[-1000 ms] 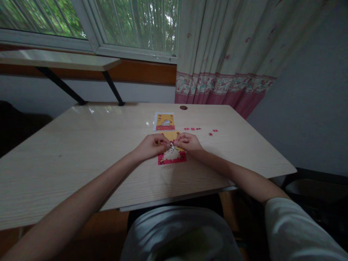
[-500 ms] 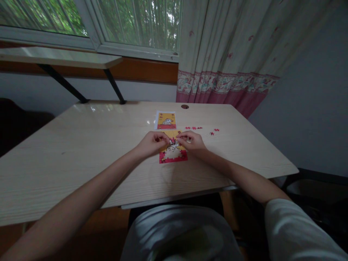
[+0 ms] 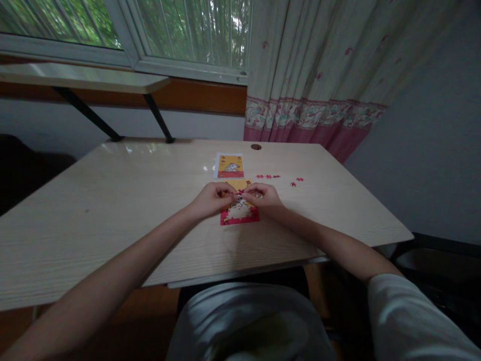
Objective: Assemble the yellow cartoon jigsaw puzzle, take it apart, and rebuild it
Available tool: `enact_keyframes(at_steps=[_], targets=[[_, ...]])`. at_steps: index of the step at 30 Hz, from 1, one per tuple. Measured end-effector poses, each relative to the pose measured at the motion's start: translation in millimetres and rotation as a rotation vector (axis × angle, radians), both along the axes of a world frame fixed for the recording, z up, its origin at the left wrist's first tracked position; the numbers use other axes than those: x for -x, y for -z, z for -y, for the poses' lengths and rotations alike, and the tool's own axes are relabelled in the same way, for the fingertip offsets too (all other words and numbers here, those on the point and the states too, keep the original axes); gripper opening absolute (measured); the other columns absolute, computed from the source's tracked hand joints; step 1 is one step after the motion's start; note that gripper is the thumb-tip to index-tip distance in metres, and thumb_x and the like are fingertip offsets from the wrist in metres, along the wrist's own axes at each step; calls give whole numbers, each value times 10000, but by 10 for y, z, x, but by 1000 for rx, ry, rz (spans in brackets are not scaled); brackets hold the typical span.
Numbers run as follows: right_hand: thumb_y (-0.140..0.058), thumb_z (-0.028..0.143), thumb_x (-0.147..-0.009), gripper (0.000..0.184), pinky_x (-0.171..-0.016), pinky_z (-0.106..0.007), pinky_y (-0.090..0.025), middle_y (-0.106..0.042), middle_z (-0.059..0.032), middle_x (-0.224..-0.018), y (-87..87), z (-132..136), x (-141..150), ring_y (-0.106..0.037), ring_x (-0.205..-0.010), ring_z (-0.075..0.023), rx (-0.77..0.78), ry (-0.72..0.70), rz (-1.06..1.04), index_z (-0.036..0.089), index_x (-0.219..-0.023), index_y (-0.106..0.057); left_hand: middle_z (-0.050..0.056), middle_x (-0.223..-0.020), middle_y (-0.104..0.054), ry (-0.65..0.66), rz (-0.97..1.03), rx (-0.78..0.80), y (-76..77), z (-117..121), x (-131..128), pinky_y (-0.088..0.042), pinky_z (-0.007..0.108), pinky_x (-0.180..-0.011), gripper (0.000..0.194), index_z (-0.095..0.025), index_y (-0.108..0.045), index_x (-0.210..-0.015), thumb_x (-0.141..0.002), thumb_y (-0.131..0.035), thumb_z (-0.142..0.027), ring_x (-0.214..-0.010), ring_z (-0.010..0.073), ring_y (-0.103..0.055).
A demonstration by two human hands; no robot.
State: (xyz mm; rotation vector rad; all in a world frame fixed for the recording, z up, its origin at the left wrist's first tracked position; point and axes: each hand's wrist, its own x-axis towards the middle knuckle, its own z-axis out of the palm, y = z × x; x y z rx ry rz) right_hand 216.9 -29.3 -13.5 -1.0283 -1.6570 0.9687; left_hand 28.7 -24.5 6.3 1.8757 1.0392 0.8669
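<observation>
A small jigsaw puzzle [image 3: 239, 214] with a red border, yellow top and a white animal lies on the wooden table [image 3: 112, 200]. My left hand [image 3: 210, 198] and my right hand [image 3: 265, 196] rest over its upper half, fingertips pinched together and almost touching above the picture. A tiny piece seems to sit between the fingertips, too small to name. A printed reference card [image 3: 230, 166] with the same picture lies just beyond the puzzle. Several loose red pieces [image 3: 267, 176] lie to the right of the card, with two more [image 3: 296, 181] further right.
A round cable hole [image 3: 256, 147] is near the table's far edge. A window with a folding shelf [image 3: 82, 80] is behind on the left. A curtain [image 3: 311, 90] hangs at the back right. My lap is under the near edge.
Both hands have stayed over the puzzle. The fingertips parted a little half a second ago and have come back together over its upper part. The view shifted slightly.
</observation>
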Motion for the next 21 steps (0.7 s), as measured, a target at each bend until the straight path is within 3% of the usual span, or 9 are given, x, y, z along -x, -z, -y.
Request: enact_keyframes(at_steps=[5,9,13,21], targets=[[-691,292,-575,198,-525,-202,-432,-616,5,-609,10,-35,-4,-540,-534,-81,176,-56,-199,162,-590,-543,46,-717,-681,1,-32,-33,-25,-8,14,-451,254,-607,137,-137,-692,-751,-697,-608,-230,-646,135,-575],[-656,200,-554,157,-516,-190,-428,-606,20,-561,6,-42,-36,-557,-523,-81,217,-77,-199,167,-576,-505,70,-772,-689,-14,-9,-47,8,-55,37,-452,259,-619,152,-134,-696,-754,-704,-605,-246,-682,143,-581],[-645,216,-591,112,-488,-181,-413,-579,39,-538,2,-34,-36,-516,-479,-62,194,-139,-129,157,-657,-576,76,-755,-689,8,10,9,1,-40,19,-444,253,-591,178,-124,-694,-766,-707,-606,-267,-646,134,-576],[-650,362,-698,279,-499,-197,-419,-661,-27,-701,18,-40,-54,-541,-544,-82,37,-133,44,152,-881,-674,43,-674,-672,41,22,25,8,-31,8,-429,235,-558,144,-133,-688,-724,-686,-619,-254,-587,116,-557]])
